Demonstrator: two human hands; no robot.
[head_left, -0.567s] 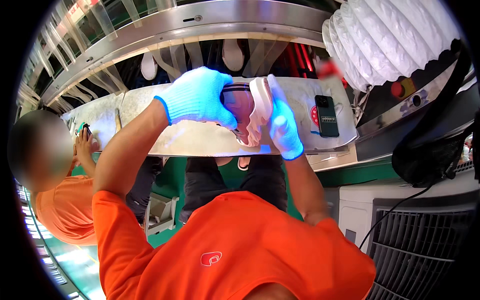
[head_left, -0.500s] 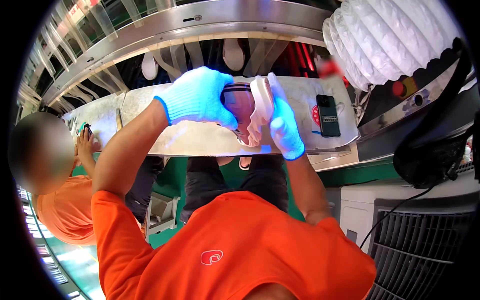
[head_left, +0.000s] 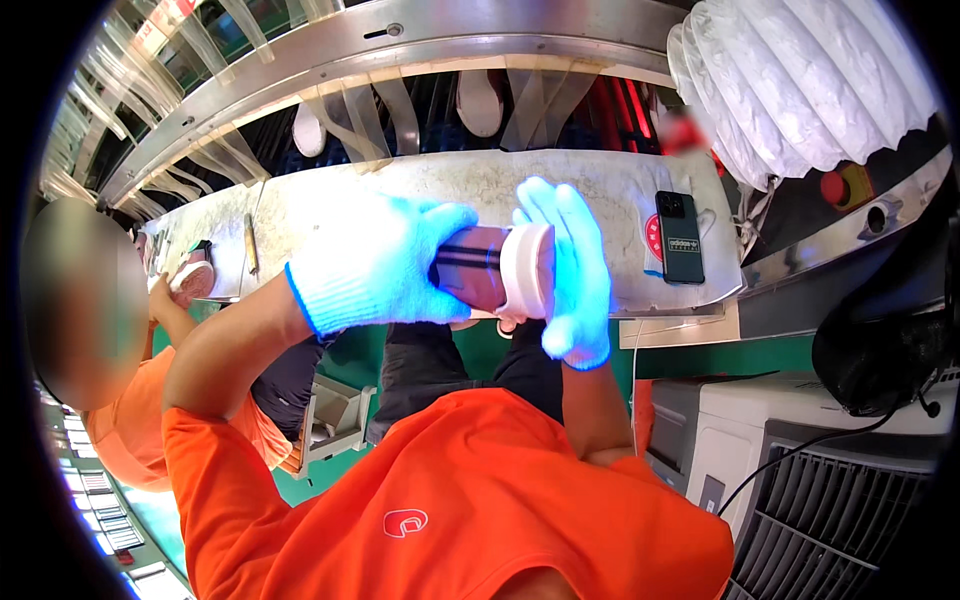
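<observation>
A shoe with a brownish-pink upper and dark stripes (head_left: 472,268) is held on its side above the near edge of the worktable (head_left: 640,165). Its thick white sole (head_left: 520,272) faces right. My left hand (head_left: 375,262), in a pale knit glove lit bright blue-white, is closed round the upper, with the fingers partly hidden. My right hand (head_left: 580,275), gloved alike, lies along the sole with its fingers stretched out and its palm toward it. Whether the whole palm touches the sole is hard to tell.
A dark phone (head_left: 682,240) lies right of the shoe; a slim tool (head_left: 250,243) lies left. Beyond the table, white shoes (head_left: 480,103) sit behind clear strips under a metal beam. A white ribbed duct (head_left: 800,85) hangs at right. At left, a co-worker (head_left: 135,430) handles another shoe (head_left: 193,275).
The shoe has turned and come slightly nearer, so more of its stripes shows. My right hand has moved nearer me, fingers spread wider. The co-worker's shoe has become plainly visible.
</observation>
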